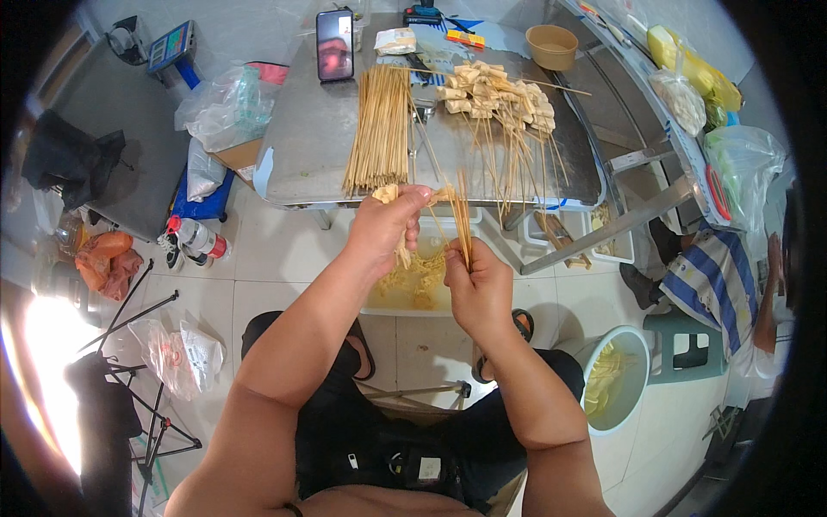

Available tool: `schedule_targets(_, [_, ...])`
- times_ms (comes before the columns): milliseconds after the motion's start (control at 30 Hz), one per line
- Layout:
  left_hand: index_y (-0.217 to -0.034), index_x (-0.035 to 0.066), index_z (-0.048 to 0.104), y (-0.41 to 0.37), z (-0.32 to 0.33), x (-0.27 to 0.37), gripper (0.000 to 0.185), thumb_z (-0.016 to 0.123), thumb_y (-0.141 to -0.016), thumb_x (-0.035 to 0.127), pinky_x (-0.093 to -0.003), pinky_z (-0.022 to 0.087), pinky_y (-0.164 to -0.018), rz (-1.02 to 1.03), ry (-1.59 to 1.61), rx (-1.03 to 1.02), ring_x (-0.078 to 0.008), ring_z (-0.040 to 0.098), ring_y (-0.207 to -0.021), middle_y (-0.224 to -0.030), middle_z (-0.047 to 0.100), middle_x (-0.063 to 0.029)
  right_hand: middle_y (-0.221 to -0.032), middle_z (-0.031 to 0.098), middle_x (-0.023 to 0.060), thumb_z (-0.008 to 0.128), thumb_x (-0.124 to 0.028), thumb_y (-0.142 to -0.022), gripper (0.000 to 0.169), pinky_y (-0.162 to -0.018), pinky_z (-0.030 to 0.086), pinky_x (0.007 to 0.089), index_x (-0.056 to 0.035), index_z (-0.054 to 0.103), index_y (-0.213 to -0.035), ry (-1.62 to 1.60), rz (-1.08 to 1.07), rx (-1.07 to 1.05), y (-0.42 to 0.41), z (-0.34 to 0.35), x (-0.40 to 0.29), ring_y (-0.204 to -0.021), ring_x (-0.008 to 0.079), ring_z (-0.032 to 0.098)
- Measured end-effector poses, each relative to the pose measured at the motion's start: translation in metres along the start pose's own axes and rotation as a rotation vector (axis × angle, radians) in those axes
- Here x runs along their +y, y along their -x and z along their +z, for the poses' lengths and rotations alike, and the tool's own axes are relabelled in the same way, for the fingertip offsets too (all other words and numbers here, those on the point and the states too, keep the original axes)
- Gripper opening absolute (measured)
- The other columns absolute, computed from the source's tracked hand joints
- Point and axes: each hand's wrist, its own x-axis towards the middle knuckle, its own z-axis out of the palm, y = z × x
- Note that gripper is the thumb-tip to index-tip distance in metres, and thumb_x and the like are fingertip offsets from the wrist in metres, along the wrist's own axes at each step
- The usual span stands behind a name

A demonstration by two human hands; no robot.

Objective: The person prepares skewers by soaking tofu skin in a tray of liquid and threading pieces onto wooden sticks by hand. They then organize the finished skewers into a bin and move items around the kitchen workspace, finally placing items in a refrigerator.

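My left hand (386, 227) grips pale, folded strips of what looks like tofu skin (386, 193); some stick out above the thumb and some hang below the fingers. My right hand (481, 281) is closed around a small bundle of bamboo skewers (463, 223) pointing up. A folded piece at the skewers spans the gap between the hands. Beneath them on the floor, a plastic tub (407, 313) holds more yellowish strips in liquid, partly covered by my hands. Ahead on the metal table (303, 148) lie a thick stack of bare skewers (378, 126) and a heap of loaded skewers (497, 97).
A phone (335, 45) stands behind the skewer stack. Farther back are a cordless drill (423, 13) and a brown paper bowl (552, 47). A bucket (617, 426) with pale strips stands at right, beside a green stool (688, 368) and another person's striped cloth (711, 284).
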Motion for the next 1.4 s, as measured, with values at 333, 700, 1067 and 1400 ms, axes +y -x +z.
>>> schedule_targets(333, [-0.091, 0.003, 0.064, 0.016, 0.017, -0.022, 0.022, 0.069, -0.085, 0.024, -0.0254, 0.035, -0.043, -0.043, -0.042, -0.069, -0.008, 0.044, -0.049, -0.058, 0.048, 0.0017, -0.069, 0.059, 0.0226, 0.056, -0.011, -0.09, 0.012, -0.055, 0.047, 0.0398, 0.0009, 0.058, -0.089, 0.066, -0.055, 0.055, -0.013, -0.001, -0.009, -0.062, 0.039, 0.06])
schedule_targets(700, [-0.103, 0.006, 0.063, 0.013, 0.014, -0.015, 0.029, 0.06, -0.091, 0.032, -0.0248, 0.038, -0.045, -0.154, -0.067, -0.09, -0.0092, 0.043, -0.052, -0.067, 0.048, 0.001, -0.067, 0.062, 0.0196, 0.057, -0.013, -0.091, 0.015, -0.056, 0.047, 0.0394, 0.0018, 0.057, -0.089, 0.05, 0.038, 0.023, -0.017, -0.006, 0.005, -0.061, 0.0345, 0.063])
schedule_targets(1067, [-0.121, 0.002, 0.047, -0.011, -0.021, -0.009, 0.046, 0.048, -0.076, -0.005, -0.0434, 0.05, -0.09, -0.031, 0.389, -0.177, -0.0269, 0.058, -0.093, -0.101, 0.055, -0.0121, -0.064, 0.055, 0.0014, 0.055, -0.01, -0.094, 0.011, -0.056, 0.042, 0.0238, -0.0003, 0.056, -0.089, -0.055, 0.114, -0.063, -0.011, -0.023, -0.011, -0.058, 0.0076, 0.051])
schedule_targets(1400, [-0.124, 0.005, 0.043, -0.015, -0.018, -0.003, 0.052, 0.045, -0.076, -0.016, -0.042, 0.049, -0.096, 0.083, 0.409, -0.157, -0.0297, 0.058, -0.104, -0.108, 0.055, -0.0144, -0.063, 0.055, 0.0, 0.054, -0.01, -0.094, 0.01, -0.05, 0.037, 0.0216, -0.0016, 0.057, -0.092, -0.153, 0.189, -0.168, -0.007, -0.033, -0.01, -0.054, 0.0058, 0.047])
